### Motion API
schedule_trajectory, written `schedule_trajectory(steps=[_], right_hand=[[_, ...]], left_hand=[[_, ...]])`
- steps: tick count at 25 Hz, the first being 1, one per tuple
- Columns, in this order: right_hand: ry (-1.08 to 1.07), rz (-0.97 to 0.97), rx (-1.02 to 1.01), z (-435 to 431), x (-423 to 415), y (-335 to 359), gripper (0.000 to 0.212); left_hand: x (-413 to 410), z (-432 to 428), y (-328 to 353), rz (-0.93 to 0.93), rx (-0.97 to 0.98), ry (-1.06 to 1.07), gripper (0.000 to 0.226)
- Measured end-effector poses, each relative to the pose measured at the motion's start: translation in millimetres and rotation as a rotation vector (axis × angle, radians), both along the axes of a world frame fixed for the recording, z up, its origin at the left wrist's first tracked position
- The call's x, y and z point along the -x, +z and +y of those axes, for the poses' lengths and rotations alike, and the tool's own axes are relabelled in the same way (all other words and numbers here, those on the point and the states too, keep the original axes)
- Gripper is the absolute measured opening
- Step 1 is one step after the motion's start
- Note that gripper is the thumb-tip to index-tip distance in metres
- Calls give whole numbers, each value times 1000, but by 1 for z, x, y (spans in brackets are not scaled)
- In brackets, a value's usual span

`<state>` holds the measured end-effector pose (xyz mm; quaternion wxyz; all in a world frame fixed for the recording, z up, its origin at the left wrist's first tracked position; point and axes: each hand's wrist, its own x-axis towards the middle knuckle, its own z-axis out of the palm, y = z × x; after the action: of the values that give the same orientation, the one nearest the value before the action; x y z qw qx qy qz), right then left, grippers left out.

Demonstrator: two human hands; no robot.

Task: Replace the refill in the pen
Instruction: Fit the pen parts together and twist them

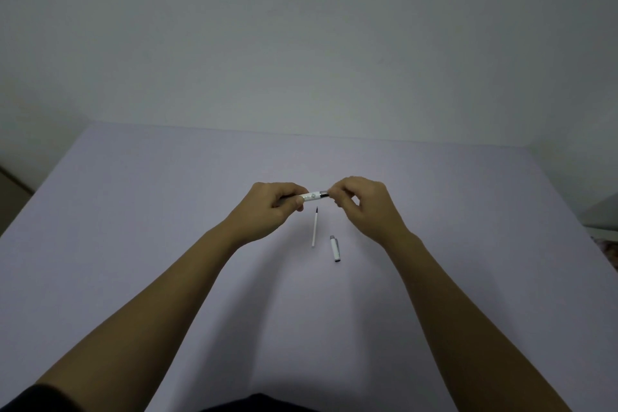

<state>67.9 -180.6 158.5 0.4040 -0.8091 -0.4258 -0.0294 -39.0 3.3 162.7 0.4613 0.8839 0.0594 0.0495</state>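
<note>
Above the middle of the table I hold a white pen (312,196) level between both hands. My left hand (272,209) grips the barrel's left part, fingers curled around it. My right hand (363,206) pinches the pen's dark metal end with thumb and fingertips. Most of the pen is hidden inside my hands. Just below it a thin white refill (314,229) with a dark tip lies on the table, pointing away from me. The white pen cap (334,248) with a grey end lies to the refill's right.
The pale lilac table (167,227) reaches back to a plain wall. A grey object (603,214) sits at the right edge, and a brown edge of furniture (13,182) shows at the far left.
</note>
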Motion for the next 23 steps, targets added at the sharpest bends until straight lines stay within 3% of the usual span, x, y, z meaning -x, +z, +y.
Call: schedule_trajectory(steps=[2,5,9,12,17,19,21,23], right_hand=[[-33,15,12,0,-1,0,31],[30,81,-4,-2,0,3,15],[70,-105,6,-2,-2,2,12],[48,-98,37,0,-4,1,19],[104,84,74,4,-7,-3,20],[80,283,0,3,-10,-12,25],[-99,524,-123,4,-14,-29,28],[-356,518,-36,5,-20,-57,29]], left_hand=[[0,-1,1,-19,8,-7,17],[0,-1,3,-32,-2,-3,17],[-1,0,3,-45,-16,-14,17],[0,0,3,-89,-53,-23,16],[0,3,-4,-88,-65,-25,16],[0,5,-6,-64,-46,-1,16],[1,8,-6,-43,-10,41,16],[1,11,-4,-35,10,60,19]])
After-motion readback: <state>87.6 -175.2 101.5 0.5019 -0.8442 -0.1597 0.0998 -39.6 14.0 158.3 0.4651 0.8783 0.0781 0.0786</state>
